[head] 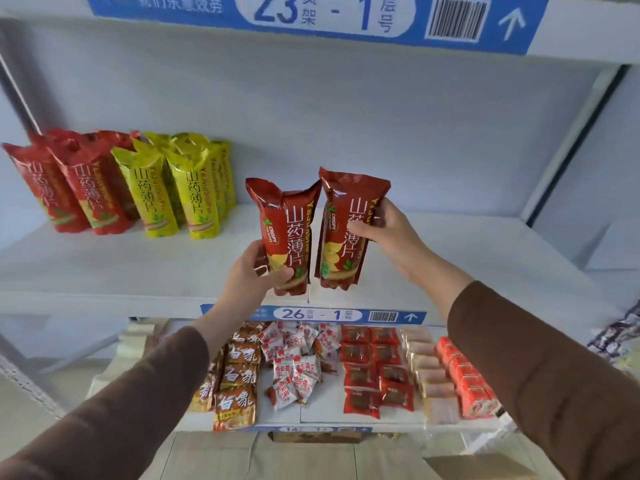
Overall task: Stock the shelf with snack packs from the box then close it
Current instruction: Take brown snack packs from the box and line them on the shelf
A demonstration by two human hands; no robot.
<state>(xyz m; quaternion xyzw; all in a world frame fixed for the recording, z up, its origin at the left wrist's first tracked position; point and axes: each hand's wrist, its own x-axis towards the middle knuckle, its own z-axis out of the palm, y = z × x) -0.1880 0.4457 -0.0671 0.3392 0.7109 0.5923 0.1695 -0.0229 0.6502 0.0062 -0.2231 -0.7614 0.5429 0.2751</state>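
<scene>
Both held red packs read 山药薄片 in white, with "CRISPY" on a small dark patch. The same 山药薄片 runs down the shelved red packs and yellow packs. Top blue strip — "23 - 1", barcode, arrow. Lower strip — "26 - 1". Orange packets below show 白象.

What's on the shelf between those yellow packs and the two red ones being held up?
Nothing: in the head view, the white shelf is bare from the yellow packs across to the held red packs.
</scene>
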